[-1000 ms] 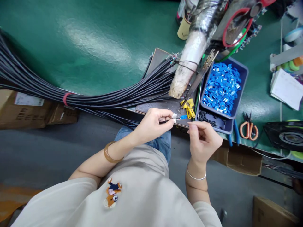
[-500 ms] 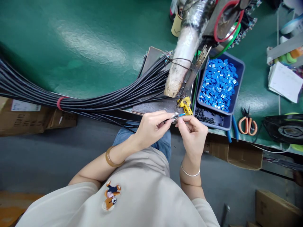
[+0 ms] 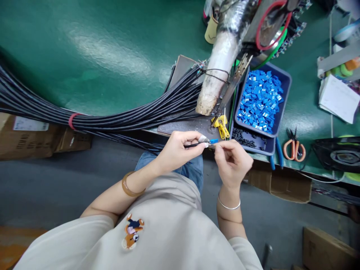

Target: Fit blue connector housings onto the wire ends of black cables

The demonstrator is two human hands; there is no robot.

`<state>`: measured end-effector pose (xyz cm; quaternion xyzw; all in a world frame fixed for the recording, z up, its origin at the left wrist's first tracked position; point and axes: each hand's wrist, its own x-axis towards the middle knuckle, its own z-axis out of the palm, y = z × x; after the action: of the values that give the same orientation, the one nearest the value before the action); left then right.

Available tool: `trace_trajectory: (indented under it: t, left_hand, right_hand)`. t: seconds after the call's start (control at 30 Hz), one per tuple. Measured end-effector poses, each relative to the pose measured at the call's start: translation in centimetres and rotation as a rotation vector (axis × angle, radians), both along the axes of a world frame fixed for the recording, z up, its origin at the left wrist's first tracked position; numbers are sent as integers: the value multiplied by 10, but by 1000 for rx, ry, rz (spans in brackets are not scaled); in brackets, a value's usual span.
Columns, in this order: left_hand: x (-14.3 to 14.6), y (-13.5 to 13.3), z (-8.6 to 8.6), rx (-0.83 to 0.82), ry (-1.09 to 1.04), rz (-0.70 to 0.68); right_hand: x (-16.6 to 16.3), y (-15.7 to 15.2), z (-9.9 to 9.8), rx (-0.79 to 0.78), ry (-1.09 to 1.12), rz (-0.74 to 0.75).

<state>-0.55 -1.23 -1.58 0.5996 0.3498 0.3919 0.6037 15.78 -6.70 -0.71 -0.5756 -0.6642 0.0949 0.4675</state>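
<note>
My left hand [image 3: 180, 149] pinches the end of a thin black cable [image 3: 194, 144] just in front of the bench edge. A small blue connector [image 3: 213, 141] sits at the cable's tip. My right hand [image 3: 233, 162] is closed in a pinch right beside that tip, touching the cable end under the blue connector. The cable comes from a thick bundle of black cables [image 3: 112, 120] lying across the green bench [image 3: 112, 56] and tied with a red band [image 3: 71, 120].
A dark blue tray [image 3: 285, 97] full of blue connectors stands at the right, over a second tray [image 3: 264, 150] of small black parts. A yellow clip [image 3: 221, 125] and a wrapped machine arm [image 3: 222, 60] lie just behind my hands. Orange scissors [image 3: 294, 146] lie further right. Cardboard boxes [image 3: 33, 135] sit below the bench.
My right hand came in from the right and closed on the cable tip beside my left hand. Both hands then dropped slightly toward me.
</note>
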Motion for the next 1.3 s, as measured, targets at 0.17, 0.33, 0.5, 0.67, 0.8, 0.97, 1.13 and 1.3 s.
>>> trace_trajectory:
  t: [0.17,0.33,0.5,0.67,0.8,0.97,1.13,1.3]
  left_hand:
    - [0,2,-1,-47,19,13]
    - [1,5,-2,-8,28,29]
    - [3,9,-1,-28,-14,28]
    - [8,14,-1,-56,-30,86]
    - [10,16,2,-56,-23,110]
    - [11,18,5,-76,-37,108]
    - [9,18,9,-89,-25,93]
    - [7,18,10,-140,-5,62]
  right_hand:
    - [0,4,2,440,333,-136]
    - [-2,6,-3,337,190,-173]
    - [-6,6,-11,215,-119,-67]
    - [-11,15,-15,202,-119,-62]
    - [-12,19,-16,190,-65,-61]
    - [-12,22,-14,189,-17,-34]
    - [-11,21,-11,205,-73,-49]
    - [-12,18,-11,240,-161,-39]
